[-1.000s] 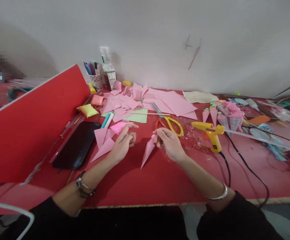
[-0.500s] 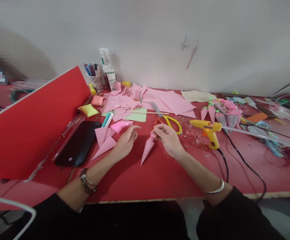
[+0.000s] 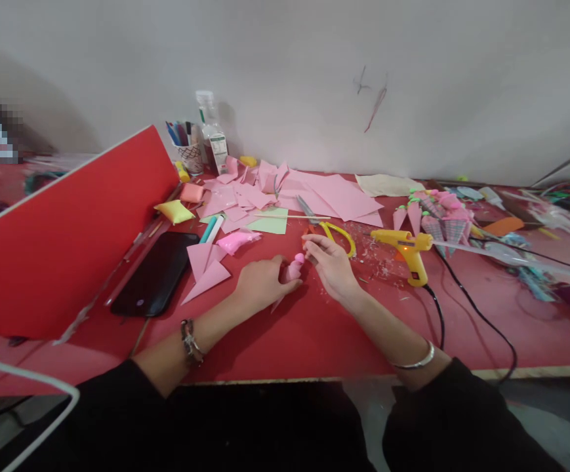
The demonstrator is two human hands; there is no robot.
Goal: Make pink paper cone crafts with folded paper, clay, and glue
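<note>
A small pink paper cone (image 3: 293,269) with a bright pink ball at its top points down toward the table's front. Thumb and fingers of my left hand (image 3: 265,283) are closed round it. Just right of the ball is my right hand (image 3: 331,265), its thumb and forefinger pinched together; whatever they hold, if anything, is too small to make out. Behind it lie scissors (image 3: 341,239) with yellow and orange handles. A bright pink packet (image 3: 238,241) and folded pink paper pieces (image 3: 208,282) are left of my left hand.
A yellow glue gun (image 3: 410,252) with a black cord stands at right, near a pile of decorated cones (image 3: 447,216). Left are a black phone (image 3: 154,275) and a slanted red board (image 3: 78,229). Pink sheets (image 3: 344,196), a bottle (image 3: 213,141) and a pen cup (image 3: 189,157) are behind.
My left hand has moved right and closed round the cone. My right hand has let go of the cone's top and is now just beside it. The view has shifted slightly.
</note>
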